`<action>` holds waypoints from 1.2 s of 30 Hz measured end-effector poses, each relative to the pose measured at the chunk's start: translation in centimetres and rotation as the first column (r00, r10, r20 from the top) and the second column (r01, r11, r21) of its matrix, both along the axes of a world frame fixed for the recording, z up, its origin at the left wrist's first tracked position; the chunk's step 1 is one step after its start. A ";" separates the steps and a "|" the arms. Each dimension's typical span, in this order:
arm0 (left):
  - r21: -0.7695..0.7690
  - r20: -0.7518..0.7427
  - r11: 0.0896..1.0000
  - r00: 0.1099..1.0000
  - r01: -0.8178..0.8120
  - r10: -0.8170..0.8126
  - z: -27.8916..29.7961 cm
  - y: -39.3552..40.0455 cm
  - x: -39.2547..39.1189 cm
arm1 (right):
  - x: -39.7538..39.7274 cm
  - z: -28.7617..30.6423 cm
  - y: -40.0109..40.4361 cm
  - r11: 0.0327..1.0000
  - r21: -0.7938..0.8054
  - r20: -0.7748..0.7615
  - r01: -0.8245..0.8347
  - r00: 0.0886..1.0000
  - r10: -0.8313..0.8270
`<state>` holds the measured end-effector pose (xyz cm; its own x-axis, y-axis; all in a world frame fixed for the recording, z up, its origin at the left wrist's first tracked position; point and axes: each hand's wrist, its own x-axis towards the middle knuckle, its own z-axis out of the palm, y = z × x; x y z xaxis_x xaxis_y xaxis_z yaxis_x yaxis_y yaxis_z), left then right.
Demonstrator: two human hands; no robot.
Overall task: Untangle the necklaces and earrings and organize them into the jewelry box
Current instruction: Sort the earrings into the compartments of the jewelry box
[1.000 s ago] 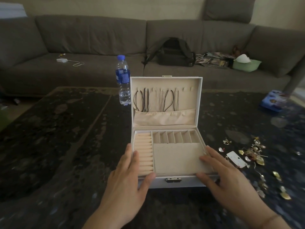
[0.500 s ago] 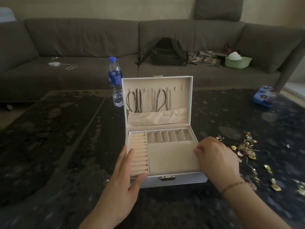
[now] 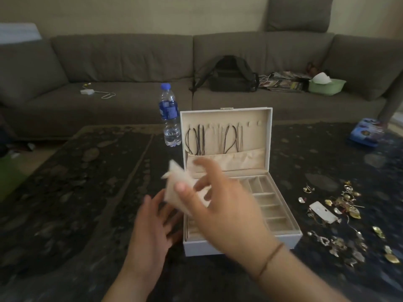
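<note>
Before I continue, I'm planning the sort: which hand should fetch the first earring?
Probably the left hand: it is open and holds nothing. The earrings lie right of the jewelry box, but the right hand holds the cream flat insert.

Dark mottled table (image 3: 65, 192) fills the lower frame. Water bottle (image 3: 169, 115) stands upright at center. Blue box (image 3: 365, 134) — right edge. Grey sofa (image 3: 122, 62) across the top carries a backpack (image 3: 231, 76), magazines (image 3: 285, 81), green tub (image 3: 327, 86) and white charger (image 3: 87, 91) — upper left.
</note>
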<state>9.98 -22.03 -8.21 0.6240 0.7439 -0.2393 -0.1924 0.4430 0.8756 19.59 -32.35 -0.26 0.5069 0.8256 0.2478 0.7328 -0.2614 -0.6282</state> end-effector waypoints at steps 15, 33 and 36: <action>0.756 -0.480 0.648 0.751 0.091 0.454 -1.1 0.1 -2.8 | 8.3 -8.1 -7.2 0.976 -0.139 0.278 0.170 0.952 -0.126; 0.929 -0.207 -0.227 0.919 0.292 0.336 -4.8 -2.5 0.7 | 9.3 -11.0 -10.7 0.954 -0.118 -0.113 0.276 0.951 -0.289; 0.937 -0.222 -0.196 0.927 0.288 0.302 -5.0 -2.2 0.8 | 9.5 -11.3 -11.2 0.958 -0.062 -0.132 0.280 0.949 -0.286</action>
